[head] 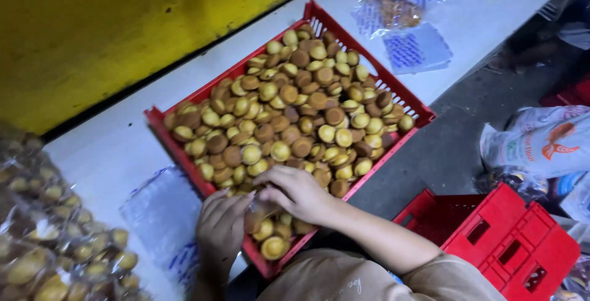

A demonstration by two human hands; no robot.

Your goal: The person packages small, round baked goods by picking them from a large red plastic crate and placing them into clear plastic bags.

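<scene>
Nearest to the camera is the beige cloth of the person's shirt (369, 279), soft and wrinkled. Both hands work at the near corner of the red tray (161, 130). The left hand (222, 227) is curled around a thin clear bag (257, 212); the fingers are closed on the plastic and hold it at the tray edge. The right hand (296, 191) lies over the mouth of this bag with the fingers bent together, pressing on small cakes (270, 233) there. I cannot tell if it pinches one cake or only touches them.

The cakes are small, round and domed, like buttons. Some are pale yellow, some are brown and look matt and baked. They fill the tray in a loose heap (295, 104), many tilted or upside down. The tray is hard plastic with slotted walls and sits at an angle on a white table (117, 147).

To the left, beside the tray, a stack of flat clear bags (161, 215) lies on the table. Further left, blurred, are filled bags (55, 239) of the same cakes, shiny and crinkled.

On the right, lower down, stands a red crate (510, 246) with square holes, and behind it a printed sack (541, 141). Far away on the table are more plastic bags (405, 12), and behind it a yellow wall (123, 24), rough and stained.
</scene>
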